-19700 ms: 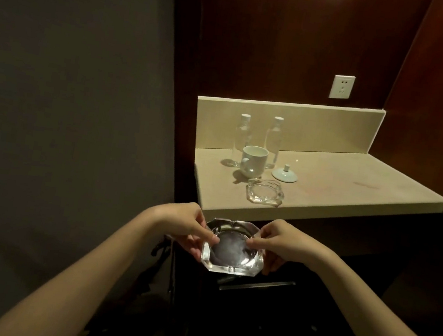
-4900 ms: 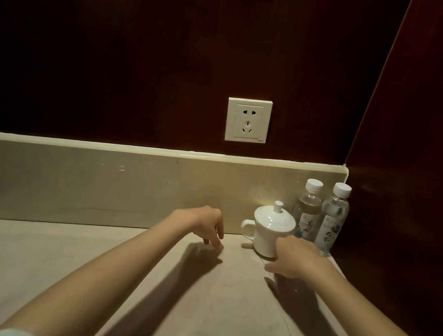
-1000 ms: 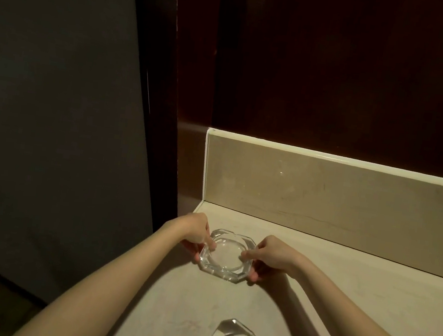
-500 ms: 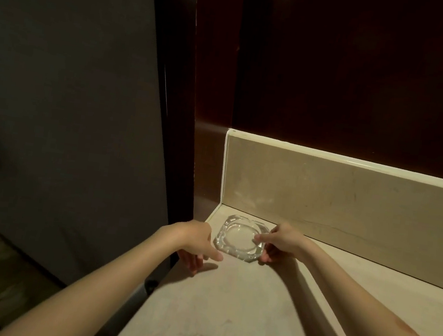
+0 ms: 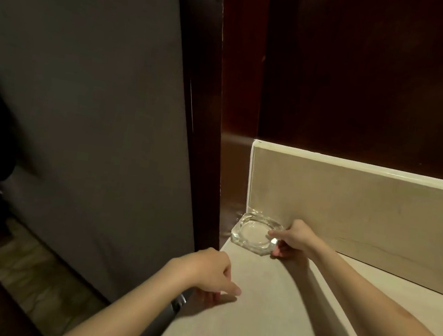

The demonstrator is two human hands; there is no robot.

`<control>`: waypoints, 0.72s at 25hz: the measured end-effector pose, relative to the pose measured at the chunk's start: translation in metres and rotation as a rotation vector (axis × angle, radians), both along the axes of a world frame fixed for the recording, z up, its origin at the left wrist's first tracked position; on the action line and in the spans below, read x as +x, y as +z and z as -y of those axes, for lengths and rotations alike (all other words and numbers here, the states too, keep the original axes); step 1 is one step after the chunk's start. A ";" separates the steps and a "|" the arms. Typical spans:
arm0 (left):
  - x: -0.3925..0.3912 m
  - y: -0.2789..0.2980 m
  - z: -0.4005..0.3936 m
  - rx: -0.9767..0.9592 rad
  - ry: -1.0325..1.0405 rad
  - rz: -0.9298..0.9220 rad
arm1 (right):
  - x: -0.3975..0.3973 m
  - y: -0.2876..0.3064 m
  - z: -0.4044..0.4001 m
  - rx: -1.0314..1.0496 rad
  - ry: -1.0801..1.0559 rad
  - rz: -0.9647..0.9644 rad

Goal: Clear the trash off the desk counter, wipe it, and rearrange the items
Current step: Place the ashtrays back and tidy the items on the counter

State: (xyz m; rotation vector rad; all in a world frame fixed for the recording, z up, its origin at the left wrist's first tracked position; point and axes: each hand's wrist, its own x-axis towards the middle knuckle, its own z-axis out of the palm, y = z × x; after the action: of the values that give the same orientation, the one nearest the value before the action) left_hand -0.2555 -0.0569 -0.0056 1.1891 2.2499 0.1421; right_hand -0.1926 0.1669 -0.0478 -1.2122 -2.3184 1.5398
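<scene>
The glass ashtray (image 5: 255, 233) now sits flat in the counter (image 5: 265, 314) corner, right hand (image 5: 294, 241) fingers pinching its rim, left hand (image 5: 207, 274) loose.

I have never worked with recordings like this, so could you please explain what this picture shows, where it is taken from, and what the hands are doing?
There is no machine here: a person wears a camera on the head, looking forward and down at their own bare arms. The beige surface is a stone counter with a low back panel, set against dark wood. A clear glass ashtray sits in the counter's far left corner, close to the panel. The right hand pinches the ashtray's near right edge. The left hand holds nothing and hangs above the counter's left edge, fingers loosely curled.
</scene>
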 end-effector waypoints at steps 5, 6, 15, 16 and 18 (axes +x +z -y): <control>-0.003 -0.004 0.002 0.047 -0.029 -0.002 | 0.001 0.004 0.005 0.070 0.071 0.088; -0.003 -0.004 0.001 0.047 -0.036 0.006 | 0.005 0.009 0.007 0.103 0.080 0.124; 0.012 0.006 -0.021 0.005 -0.250 -0.175 | 0.090 0.056 0.059 0.299 0.350 0.529; 0.014 0.007 -0.022 0.002 -0.259 -0.178 | 0.098 0.059 0.065 0.296 0.356 0.530; 0.019 0.009 -0.020 -0.014 -0.265 -0.171 | 0.115 0.063 0.079 0.304 0.355 0.523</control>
State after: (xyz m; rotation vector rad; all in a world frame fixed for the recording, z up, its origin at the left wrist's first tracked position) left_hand -0.2369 -0.0364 0.0034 1.5283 2.2055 -0.0820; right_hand -0.0776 0.0876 0.0153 -1.2898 -3.1011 0.9555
